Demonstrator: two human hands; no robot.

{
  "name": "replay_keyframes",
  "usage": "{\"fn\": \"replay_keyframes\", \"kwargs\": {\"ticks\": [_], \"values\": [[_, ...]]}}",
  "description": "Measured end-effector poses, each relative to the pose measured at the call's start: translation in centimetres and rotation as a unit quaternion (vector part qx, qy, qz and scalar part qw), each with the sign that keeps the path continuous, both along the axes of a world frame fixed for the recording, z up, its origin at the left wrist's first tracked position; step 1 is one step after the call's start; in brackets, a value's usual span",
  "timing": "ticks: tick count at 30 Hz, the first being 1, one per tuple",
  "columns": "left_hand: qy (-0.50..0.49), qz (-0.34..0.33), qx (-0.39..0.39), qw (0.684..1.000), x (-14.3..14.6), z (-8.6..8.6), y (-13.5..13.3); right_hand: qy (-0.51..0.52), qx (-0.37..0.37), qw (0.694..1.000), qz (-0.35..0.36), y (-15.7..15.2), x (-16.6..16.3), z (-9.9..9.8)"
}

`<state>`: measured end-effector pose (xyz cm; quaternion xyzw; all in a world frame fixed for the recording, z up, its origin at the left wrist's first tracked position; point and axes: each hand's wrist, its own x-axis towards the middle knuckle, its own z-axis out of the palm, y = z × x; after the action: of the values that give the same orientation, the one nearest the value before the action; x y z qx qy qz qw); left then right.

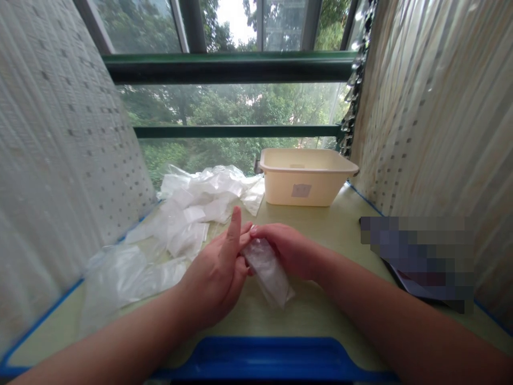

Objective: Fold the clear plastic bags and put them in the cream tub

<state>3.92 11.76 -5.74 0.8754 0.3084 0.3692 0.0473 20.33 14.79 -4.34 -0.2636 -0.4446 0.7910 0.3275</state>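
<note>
Blue table edging point(266, 359) is curving before me; my right hand point(290, 250) is clasping a plastic bag point(269, 272) against my left hand point(218, 275), its hold unclear; loose bags point(196, 192) are sprawling left, a cream tub point(278, 187) standing beyond.

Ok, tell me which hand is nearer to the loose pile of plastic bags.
Left. The left hand is beside the pile of plastic bags, toward its near right side; the right hand is farther right, beyond the left.
</note>
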Motion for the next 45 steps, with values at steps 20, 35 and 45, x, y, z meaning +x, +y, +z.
{"fn": "replay_keyframes", "kwargs": {"ticks": [20, 35, 45], "values": [[-0.174, 0.070, -0.406, 0.894, -0.1, 2.0, 1.6, -0.038, 0.004, 0.999, 0.004, -0.5, -0.1, 0.3], [-0.390, 0.166, -0.354, 0.834, -1.4, 1.3, 3.8, -0.183, 0.068, 0.981, -0.021, 0.6, 1.6, 0.8], [-0.399, 0.163, -0.332, 0.839, -0.4, 1.1, 3.4, -0.327, 0.233, 0.890, -0.218, 0.6, 1.0, -0.2]]}}
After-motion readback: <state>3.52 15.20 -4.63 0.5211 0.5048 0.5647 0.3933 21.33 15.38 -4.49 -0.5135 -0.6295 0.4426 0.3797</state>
